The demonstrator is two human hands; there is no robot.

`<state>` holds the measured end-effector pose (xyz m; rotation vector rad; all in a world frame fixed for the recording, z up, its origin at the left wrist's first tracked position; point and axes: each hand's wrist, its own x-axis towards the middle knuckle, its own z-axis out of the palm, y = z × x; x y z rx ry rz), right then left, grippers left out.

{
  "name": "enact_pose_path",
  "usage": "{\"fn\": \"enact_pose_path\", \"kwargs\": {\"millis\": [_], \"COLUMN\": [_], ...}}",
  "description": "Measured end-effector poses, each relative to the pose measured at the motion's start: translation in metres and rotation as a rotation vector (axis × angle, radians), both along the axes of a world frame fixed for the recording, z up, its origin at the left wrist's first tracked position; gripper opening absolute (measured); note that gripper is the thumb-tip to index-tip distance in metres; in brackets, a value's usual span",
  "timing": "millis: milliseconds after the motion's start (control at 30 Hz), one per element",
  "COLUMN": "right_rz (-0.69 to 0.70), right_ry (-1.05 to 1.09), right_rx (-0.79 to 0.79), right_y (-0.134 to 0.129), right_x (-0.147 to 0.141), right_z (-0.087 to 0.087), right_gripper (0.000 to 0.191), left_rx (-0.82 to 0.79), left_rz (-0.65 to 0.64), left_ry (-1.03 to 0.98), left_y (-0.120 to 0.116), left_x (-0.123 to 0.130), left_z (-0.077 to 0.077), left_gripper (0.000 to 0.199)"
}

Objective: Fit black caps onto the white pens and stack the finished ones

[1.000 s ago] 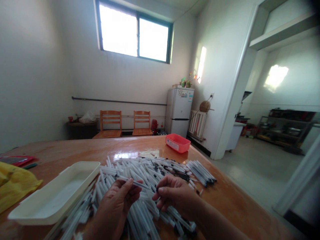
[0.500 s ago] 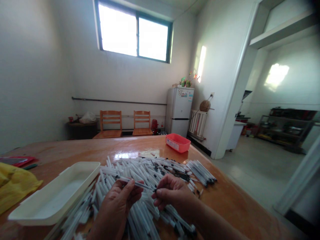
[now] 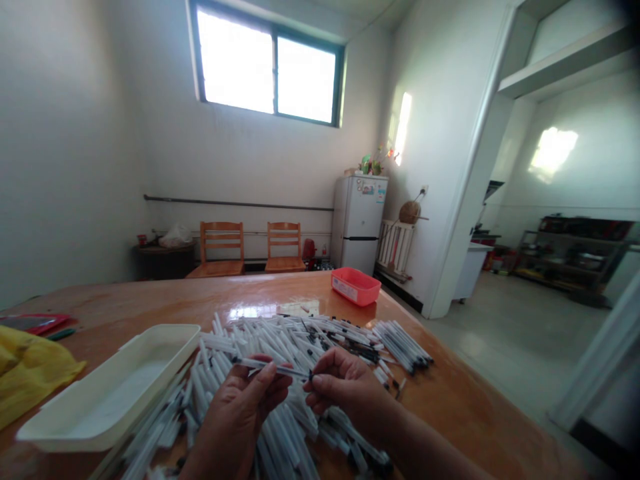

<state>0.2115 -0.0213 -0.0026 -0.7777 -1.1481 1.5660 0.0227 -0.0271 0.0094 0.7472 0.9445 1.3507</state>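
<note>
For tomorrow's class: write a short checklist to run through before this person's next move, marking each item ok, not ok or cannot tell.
1. Both hands on one pen: ok. The left hand holds its shaft; the right hand pinches its dark tip end.
2. Tip end in good order: cannot tell; fingers hide it.
3. White tray beside the pile of pens: ok, at the pile's left.
4. Red basket close to the hands: not ok; it sits beyond the pile.

Pens [image 3: 295,337] lie on the table [image 3: 450,400] — a tray [image 3: 110,393] left, a bin [image 3: 356,287] behind
</note>
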Motion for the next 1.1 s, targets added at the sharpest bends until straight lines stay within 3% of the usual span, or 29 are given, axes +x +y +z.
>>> {"fn": "enact_pose_path", "kwargs": {"millis": [267,467,633,800,1100], "right_rz": [-0.016,-0.177,-0.178,-0.259,0.008], "right_ry": [-0.121,-0.516,-0.621,-0.831,-1.254], "right_rx": [0.040,0.184,0.233,0.350,0.357], "right_y": [0.005,0.017,0.023,0.024,0.022], "right_x": [0.007,0.024,0.031,0.050,0.094], "right_z": [0.000,-0.006,-0.010,-0.002,0.009], "right_gripper": [0.032,0.021,0.018,0.010,0.014], "left_rx": [0.026,0.032,0.027,0.020,0.020], "left_rz": [0.026,0.116,0.137,0.145,0.129], "left_ry": [0.004,0.040,0.070,0.062,0.083], "left_y": [0.003,0.011,0.013,0.012,0.013], "left_x": [-0.003,-0.014,-0.018,-0.016,-0.018], "left_z": [-0.004,-0.001,-0.001,0.002,0.000], "left_gripper": [0.028,0.028,0.024,0.023,0.023]}}
